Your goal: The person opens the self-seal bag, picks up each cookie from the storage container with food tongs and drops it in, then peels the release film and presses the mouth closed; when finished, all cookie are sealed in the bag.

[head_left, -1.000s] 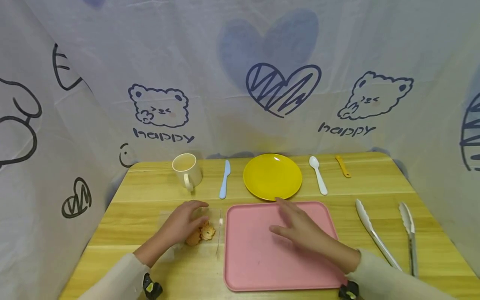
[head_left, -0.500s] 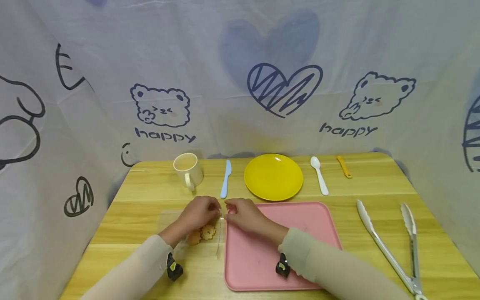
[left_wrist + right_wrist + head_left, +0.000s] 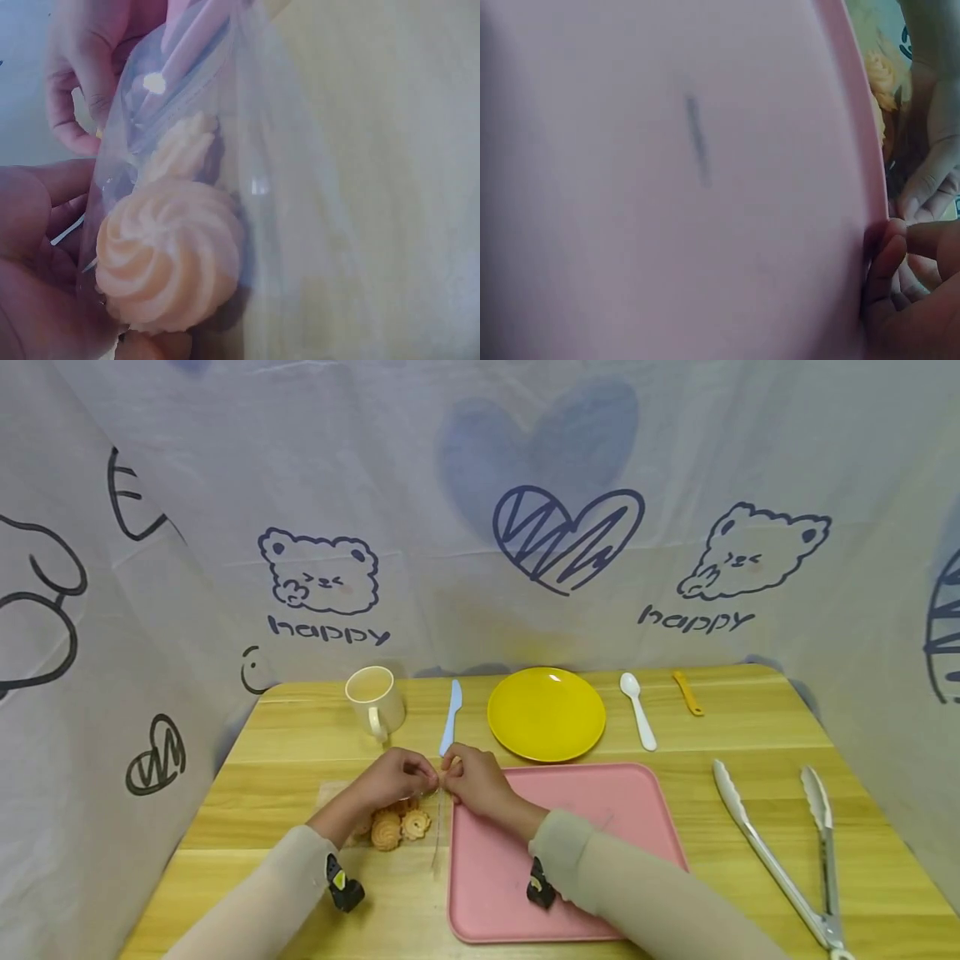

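Note:
Several piped swirl cookies (image 3: pixel 386 831) lie inside a clear plastic bag (image 3: pixel 292 195) on the table, left of the pink tray (image 3: pixel 570 885). At the bag's right end, near its far corner, my left hand (image 3: pixel 397 777) pinches the film between thumb and fingers. My right hand (image 3: pixel 480 783) meets it there, fingertips pinching the same edge, its wrist above the tray. Up close in the left wrist view, one large cookie (image 3: pixel 172 255) shows through the film. The right wrist view has my right fingers (image 3: pixel 889 262) right beside the tray's rim.
Behind the hands stand a cream mug (image 3: pixel 375 702), a blue knife (image 3: pixel 450 718) and a yellow plate (image 3: pixel 546 714). A white spoon (image 3: pixel 637 710) and a small orange utensil (image 3: pixel 687 693) lie farther right. Metal tongs (image 3: pixel 765 852) rest spread on the right of the tray.
Both hands were apart, the left over the cookies and the right above the tray. They have come together at the bag's edge and now pinch it. More of the cookies shows.

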`<state>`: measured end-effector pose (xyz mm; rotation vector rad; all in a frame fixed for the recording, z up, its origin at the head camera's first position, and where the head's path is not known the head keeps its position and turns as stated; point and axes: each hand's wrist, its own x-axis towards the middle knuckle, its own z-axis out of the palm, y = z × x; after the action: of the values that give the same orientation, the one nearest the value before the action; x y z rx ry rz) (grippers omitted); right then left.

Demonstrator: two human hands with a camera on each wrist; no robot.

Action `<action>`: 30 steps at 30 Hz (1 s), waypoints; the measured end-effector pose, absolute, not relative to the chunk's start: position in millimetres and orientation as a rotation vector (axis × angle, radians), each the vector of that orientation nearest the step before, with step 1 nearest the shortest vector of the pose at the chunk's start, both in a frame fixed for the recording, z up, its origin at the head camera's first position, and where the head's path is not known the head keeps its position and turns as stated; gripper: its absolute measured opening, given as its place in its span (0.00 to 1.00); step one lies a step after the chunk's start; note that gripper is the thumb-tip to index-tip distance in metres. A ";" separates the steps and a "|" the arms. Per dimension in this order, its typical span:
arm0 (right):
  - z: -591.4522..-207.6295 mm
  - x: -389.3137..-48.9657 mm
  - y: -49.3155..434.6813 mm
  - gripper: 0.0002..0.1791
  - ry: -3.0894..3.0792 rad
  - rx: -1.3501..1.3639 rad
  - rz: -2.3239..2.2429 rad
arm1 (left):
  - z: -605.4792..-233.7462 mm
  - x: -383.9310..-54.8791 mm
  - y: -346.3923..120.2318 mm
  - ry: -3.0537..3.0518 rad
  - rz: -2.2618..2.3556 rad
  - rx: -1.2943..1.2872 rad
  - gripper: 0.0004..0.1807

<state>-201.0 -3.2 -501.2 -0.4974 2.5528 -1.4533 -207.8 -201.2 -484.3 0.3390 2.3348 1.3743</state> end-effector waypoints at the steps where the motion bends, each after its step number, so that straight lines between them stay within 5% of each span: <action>1: -501.9 -200.6 -3.3 0.06 2.556 -0.494 -1.466 | -484.8 -208.3 -202.2 2.316 1.386 0.331 0.06; 30: -505.0 -193.7 -9.2 0.10 2.753 -0.547 -1.321 | -490.2 -213.9 -215.1 2.171 1.402 0.438 0.12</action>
<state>-193.7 -9.2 -505.0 -0.5472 2.7532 -1.3207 -213.9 -215.1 -490.2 0.4381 2.1709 1.4024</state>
